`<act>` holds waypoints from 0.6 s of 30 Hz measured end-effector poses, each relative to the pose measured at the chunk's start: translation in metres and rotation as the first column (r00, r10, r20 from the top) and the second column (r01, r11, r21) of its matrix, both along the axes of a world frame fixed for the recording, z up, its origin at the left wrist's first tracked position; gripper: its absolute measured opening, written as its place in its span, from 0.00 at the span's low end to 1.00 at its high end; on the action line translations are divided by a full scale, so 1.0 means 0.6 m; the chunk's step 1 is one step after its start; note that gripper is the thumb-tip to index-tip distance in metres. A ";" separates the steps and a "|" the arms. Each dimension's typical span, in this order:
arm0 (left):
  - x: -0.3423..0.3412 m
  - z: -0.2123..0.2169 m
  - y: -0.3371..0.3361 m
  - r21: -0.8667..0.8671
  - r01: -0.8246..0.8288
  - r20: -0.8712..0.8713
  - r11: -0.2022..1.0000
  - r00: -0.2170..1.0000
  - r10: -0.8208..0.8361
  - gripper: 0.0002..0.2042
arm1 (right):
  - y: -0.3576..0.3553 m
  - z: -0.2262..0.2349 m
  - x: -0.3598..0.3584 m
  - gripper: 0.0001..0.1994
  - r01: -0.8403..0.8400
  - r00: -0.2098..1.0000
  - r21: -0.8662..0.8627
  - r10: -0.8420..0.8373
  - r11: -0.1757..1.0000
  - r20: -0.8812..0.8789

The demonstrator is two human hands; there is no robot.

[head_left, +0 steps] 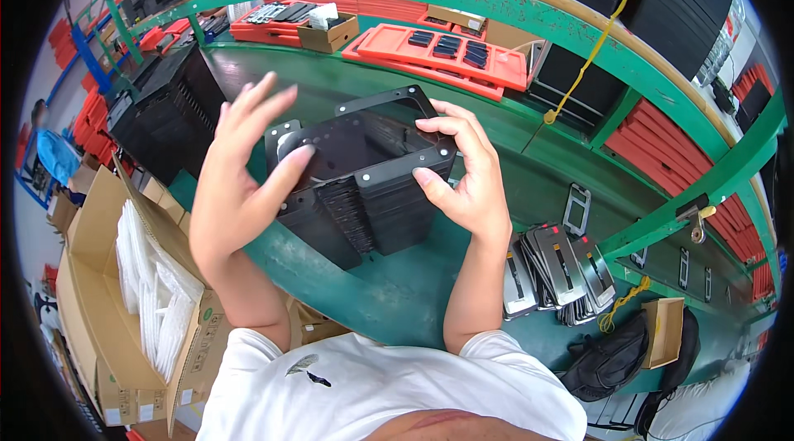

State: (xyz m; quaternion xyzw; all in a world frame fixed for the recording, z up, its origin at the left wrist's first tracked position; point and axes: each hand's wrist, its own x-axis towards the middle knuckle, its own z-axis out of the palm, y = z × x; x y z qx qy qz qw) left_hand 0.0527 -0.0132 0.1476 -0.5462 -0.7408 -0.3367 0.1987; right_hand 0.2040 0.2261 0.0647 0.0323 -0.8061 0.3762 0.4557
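Note:
In front of me a tall stack of black trays (389, 209) stands on the green table. Its topmost black tray (389, 168) has pale round dots at the corners, and a glossy dark panel (356, 139) lies in its middle. My left hand (248, 168) is at the tray's left end, fingers spread and raised, the thumb over the panel's left edge; it holds nothing. At the right end my right hand (467, 168) grips the tray, with fingers over the far corner and thumb by the near corner.
An open carton (91, 309) with white foam sleeves stands at left, near another black tray stack (169, 110). Flat phone-like panels (554, 267) lie in piles at right. Red trays (438, 57) lie behind; a yellow cord (595, 52) hangs down from the green frame.

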 end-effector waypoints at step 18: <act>-0.038 -0.128 0.010 0.462 0.240 0.506 0.854 0.719 -0.476 0.20 | -0.039 0.049 0.172 0.09 0.447 0.853 -0.322 -0.288 0.835 0.436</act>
